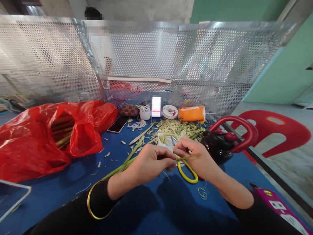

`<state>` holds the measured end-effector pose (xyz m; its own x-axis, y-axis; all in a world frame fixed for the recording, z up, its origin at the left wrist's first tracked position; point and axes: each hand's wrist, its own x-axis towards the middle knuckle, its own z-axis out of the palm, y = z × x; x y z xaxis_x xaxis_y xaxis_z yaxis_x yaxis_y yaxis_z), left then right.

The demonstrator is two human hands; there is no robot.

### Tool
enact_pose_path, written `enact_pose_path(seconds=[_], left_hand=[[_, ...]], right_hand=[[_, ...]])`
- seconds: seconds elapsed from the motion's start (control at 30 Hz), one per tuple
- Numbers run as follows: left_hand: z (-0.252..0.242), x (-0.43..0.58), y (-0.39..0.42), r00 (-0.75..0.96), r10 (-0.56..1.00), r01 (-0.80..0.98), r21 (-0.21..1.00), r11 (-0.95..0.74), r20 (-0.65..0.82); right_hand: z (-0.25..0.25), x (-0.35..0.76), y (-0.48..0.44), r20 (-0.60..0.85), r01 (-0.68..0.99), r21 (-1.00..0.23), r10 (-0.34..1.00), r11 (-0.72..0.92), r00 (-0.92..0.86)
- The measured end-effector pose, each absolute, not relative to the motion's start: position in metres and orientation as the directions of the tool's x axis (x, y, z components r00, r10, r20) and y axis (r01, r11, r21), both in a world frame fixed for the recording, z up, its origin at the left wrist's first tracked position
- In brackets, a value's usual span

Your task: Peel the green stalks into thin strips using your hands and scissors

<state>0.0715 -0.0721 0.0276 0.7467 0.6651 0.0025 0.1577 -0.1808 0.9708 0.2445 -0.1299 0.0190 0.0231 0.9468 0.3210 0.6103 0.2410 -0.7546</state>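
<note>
Between the thumb and fingertips of my left hand (155,159) is a thin plant stalk (187,158), whose free end points right across the front of my other hand. My right hand (195,155) is closed, its fingertips meeting the left ones; what it pinches is hidden. Just below and behind the fingers lie scissors with yellow handles (187,174), blades partly covered by my right hand. Long green stalks (127,165) run over the table behind my left wrist. A pile of pale plant shavings (182,128) sits beyond both hands.
A red plastic bag (85,130) holding stalks fills the left. Along the back stand a phone (119,124), a checkered case (128,110), a white spool (170,111) and an orange packet (192,113). A dark jug (217,145) with a red handle stands right. A perforated metal screen (144,49) rises behind.
</note>
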Motion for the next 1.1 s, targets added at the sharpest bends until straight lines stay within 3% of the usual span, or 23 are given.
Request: enact_pose_path(seconds=[0.13, 0.27, 0.5, 0.63, 0.7, 0.9, 1.0, 1.1], left_hand=[[0.023, 0.071, -0.069, 0.649, 0.743, 0.146, 0.93, -0.336, 0.167], [0.017, 0.07, -0.062, 0.527, 0.799, 0.142, 0.897, -0.418, 0.289], [0.018, 0.071, -0.06, 0.544, 0.772, 0.183, 0.852, -0.491, 0.328], [0.017, 0.071, -0.063, 0.566, 0.732, 0.238, 0.775, -0.585, 0.379], [0.016, 0.071, -0.063, 0.555, 0.729, 0.259, 0.749, -0.609, 0.401], [0.012, 0.071, -0.067, 0.53, 0.701, 0.312, 0.659, -0.684, 0.477], [0.011, 0.071, -0.069, 0.533, 0.694, 0.328, 0.638, -0.697, 0.484], [0.01, 0.072, -0.068, 0.548, 0.692, 0.343, 0.628, -0.698, 0.47]], right_hand=[[0.008, 0.24, -0.127, 0.308, 0.568, -0.79, 0.95, 0.23, 0.043], [0.008, 0.234, -0.133, 0.365, 0.623, -0.726, 0.931, 0.29, -0.008], [0.008, 0.223, -0.144, 0.637, 0.62, -0.554, 0.763, 0.555, -0.114], [0.003, 0.221, -0.14, 0.617, 0.45, -0.67, 0.78, 0.59, -0.103], [0.001, 0.22, -0.14, 0.596, 0.459, -0.678, 0.795, 0.574, -0.114], [-0.001, 0.217, -0.144, 0.616, 0.688, -0.419, 0.742, 0.592, -0.263], [0.0, 0.215, -0.146, 0.663, 0.737, -0.286, 0.682, 0.612, -0.309], [0.0, 0.215, -0.146, 0.67, 0.744, -0.238, 0.66, 0.625, -0.34]])
